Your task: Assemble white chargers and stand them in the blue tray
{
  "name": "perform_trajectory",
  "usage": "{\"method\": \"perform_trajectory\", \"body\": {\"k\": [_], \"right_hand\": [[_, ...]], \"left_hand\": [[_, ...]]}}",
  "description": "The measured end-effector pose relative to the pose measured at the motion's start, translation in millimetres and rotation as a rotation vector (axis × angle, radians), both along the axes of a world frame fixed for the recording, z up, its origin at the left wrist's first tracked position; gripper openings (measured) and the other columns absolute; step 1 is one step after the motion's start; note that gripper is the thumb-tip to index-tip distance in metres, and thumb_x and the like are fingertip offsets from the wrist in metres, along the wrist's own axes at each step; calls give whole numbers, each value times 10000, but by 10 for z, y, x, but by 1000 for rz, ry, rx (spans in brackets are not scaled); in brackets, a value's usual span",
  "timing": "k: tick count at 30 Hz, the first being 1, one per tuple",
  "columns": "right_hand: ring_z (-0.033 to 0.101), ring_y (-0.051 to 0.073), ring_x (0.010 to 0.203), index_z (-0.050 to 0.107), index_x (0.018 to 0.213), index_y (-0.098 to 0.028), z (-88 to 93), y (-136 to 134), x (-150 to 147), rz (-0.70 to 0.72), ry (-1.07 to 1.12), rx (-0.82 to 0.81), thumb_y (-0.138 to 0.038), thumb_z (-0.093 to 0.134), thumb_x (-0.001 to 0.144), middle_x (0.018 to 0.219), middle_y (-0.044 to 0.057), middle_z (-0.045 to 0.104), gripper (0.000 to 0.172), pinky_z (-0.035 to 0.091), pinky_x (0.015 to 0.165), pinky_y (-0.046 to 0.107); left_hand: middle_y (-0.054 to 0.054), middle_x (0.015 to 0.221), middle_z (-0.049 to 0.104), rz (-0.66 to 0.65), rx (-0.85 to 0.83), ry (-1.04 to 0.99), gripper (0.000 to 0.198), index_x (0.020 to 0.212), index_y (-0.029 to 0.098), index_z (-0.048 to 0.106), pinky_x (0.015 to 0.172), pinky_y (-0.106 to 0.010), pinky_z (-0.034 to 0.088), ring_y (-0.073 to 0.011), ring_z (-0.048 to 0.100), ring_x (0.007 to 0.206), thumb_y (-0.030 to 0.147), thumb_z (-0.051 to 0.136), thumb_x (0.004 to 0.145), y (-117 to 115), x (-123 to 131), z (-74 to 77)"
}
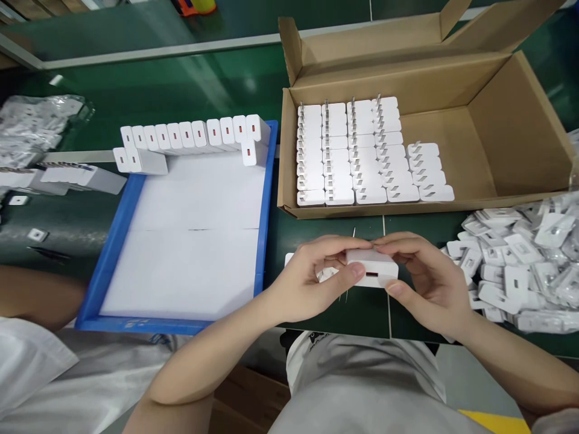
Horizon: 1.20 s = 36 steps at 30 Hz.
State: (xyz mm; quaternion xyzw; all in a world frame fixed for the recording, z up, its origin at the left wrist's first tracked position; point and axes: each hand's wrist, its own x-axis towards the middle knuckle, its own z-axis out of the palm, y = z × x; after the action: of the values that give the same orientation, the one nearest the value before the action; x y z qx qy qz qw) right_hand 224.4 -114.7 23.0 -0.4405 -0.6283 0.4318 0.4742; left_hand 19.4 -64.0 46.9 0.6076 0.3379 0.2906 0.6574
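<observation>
A white USB charger (pixel 379 269) is held level over the green table, its dark port slot facing me. My left hand (pixel 312 277) grips its left end, the thumb on the port face and the fingers along the far edge. At its right end my right hand (pixel 423 280) closes on it with thumb and fingertips. Partly hidden under my left hand lie small white pieces (pixel 326 274) and a thin pointed tool. Just beyond both hands, a cardboard box (pixel 452 120) holds rows of white chargers (pixel 339 157) with their prongs up.
Left of my hands, a blue-rimmed tray (pixel 262 241) carries several white chargers (pixel 187 134) along its far side. A heap of small white plastic parts (pixel 515 259) in clear bags lies at right. A co-worker's arm (pixel 38 295) and tweezers (pixel 49 253) are at far left.
</observation>
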Motion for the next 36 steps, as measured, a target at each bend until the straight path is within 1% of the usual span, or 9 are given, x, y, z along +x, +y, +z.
{"method": "perform_trajectory", "body": {"k": [4, 9, 14, 23, 26, 28, 30, 33, 36], "right_hand": [[614, 252, 1041, 602, 1174, -268, -8, 1, -1, -1, -5, -8, -254, 663, 889, 1135, 108, 596, 292, 572, 822, 380], [612, 240, 1032, 607, 1164, -262, -18, -1, 5, 0, 7, -30, -249, 668, 888, 1118, 101, 598, 283, 562, 833, 363], [605, 240, 1053, 600, 1172, -271, -16, -5, 11, 2, 5, -40, -239, 662, 893, 1136, 96, 594, 288, 560, 845, 363], [588, 231, 1095, 592, 1186, -252, -26, 0, 0, 14, 9, -49, -198, 647, 899, 1177, 101, 577, 297, 543, 892, 349], [586, 226, 1087, 593, 1182, -245, -21, -6, 1, 17, 19, -37, -180, 644, 896, 1162, 102, 575, 297, 540, 876, 333], [592, 221, 1047, 594, 1173, -239, -20, -11, -2, 28, 39, -18, -174, 644, 893, 1133, 103, 573, 292, 543, 840, 326], [595, 221, 1005, 596, 1163, -231, -21, -13, -8, 38, 58, -6, -170, 645, 888, 1107, 107, 570, 286, 546, 808, 329], [595, 231, 995, 596, 1159, -218, -22, -12, -22, 37, 62, -6, -154, 640, 882, 1106, 120, 565, 288, 550, 791, 341], [598, 233, 990, 593, 1154, -216, -21, -11, -28, 27, 56, -5, -148, 620, 889, 1101, 123, 565, 275, 553, 792, 344]], "left_hand": [[-123, 1082, 679, -5, -11, -17, 315, 1174, 142, 671, 777, -267, 552, -196, 653, 934, 312, 593, 921, -2, 1, -15], [-117, 1050, 684, -14, -21, -11, 321, 1177, 113, 662, 744, -230, 537, -163, 642, 885, 304, 580, 933, 4, 1, -18], [-106, 1013, 678, -4, -14, 8, 322, 1170, 107, 664, 719, -216, 527, -138, 623, 821, 308, 582, 931, 8, 6, -5], [-123, 988, 652, 17, 20, 32, 360, 1171, 55, 659, 698, -235, 524, -145, 612, 809, 299, 601, 913, 9, 5, -5], [-135, 1011, 654, 0, 31, 34, 384, 1194, 51, 645, 700, -251, 528, -162, 626, 832, 315, 583, 923, 13, 0, -6], [-146, 1035, 661, -18, 61, 46, 382, 1199, 50, 641, 706, -255, 528, -168, 631, 852, 312, 570, 929, 6, -2, -5], [-151, 1045, 667, -25, 127, 70, 368, 1191, 49, 646, 701, -252, 521, -164, 625, 849, 292, 572, 924, -11, -4, -4], [-146, 1010, 678, -17, 233, 100, 352, 1176, 43, 651, 678, -254, 508, -154, 611, 805, 256, 585, 904, -36, 1, -9], [-142, 978, 691, 1, 298, 117, 332, 1145, 43, 660, 667, -251, 501, -157, 611, 798, 237, 592, 884, -35, 12, -15]]}}
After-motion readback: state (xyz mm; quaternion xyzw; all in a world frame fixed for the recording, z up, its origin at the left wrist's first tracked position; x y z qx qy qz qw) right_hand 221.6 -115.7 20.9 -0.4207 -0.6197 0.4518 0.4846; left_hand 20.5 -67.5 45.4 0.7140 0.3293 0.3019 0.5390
